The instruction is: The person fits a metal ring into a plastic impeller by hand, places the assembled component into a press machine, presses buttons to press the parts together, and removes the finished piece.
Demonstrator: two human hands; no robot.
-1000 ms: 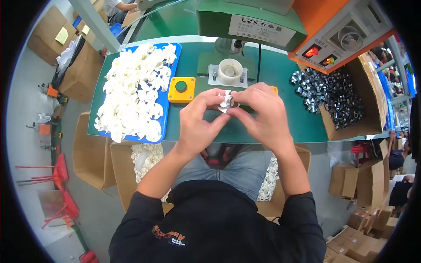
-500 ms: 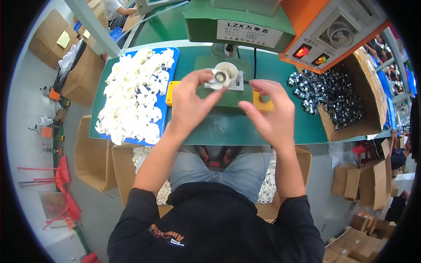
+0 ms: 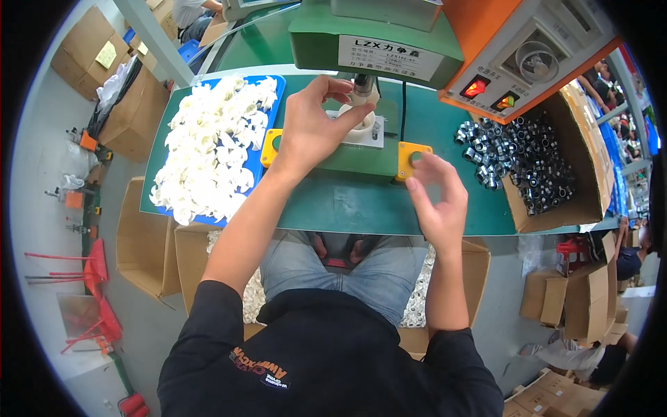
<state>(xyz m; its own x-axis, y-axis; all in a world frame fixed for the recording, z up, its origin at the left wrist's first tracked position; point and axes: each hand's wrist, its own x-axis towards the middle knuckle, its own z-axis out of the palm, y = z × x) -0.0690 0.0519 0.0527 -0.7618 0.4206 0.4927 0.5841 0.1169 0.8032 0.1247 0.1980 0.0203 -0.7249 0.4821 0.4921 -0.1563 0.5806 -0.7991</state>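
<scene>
My left hand (image 3: 314, 124) is at the green press (image 3: 375, 45), thumb and fingertips closed around a small white plastic fitting (image 3: 364, 104). That fitting is directly beneath the metal ram (image 3: 363, 85), over a white round holder (image 3: 363, 131) on the press base; my fingers partly hide it. My right hand (image 3: 442, 205) holds nothing, its thumb and slightly bent fingers apart. It is just in front of the right yellow button box (image 3: 415, 160). A matching yellow button box (image 3: 272, 146) sits beside my left wrist.
Left of the press, a blue tray (image 3: 258, 142) carries a heap of white plastic parts (image 3: 208, 146). Metal collars (image 3: 490, 149) spill from a tipped cardboard box (image 3: 590, 160) on the right. An orange control box (image 3: 528, 55) overhangs the green table. Open cartons (image 3: 142, 243) stand below.
My left hand has raised the fitting, with its metal ring, away from me to beneath the ram. My right hand has drawn back toward me and slightly right.
</scene>
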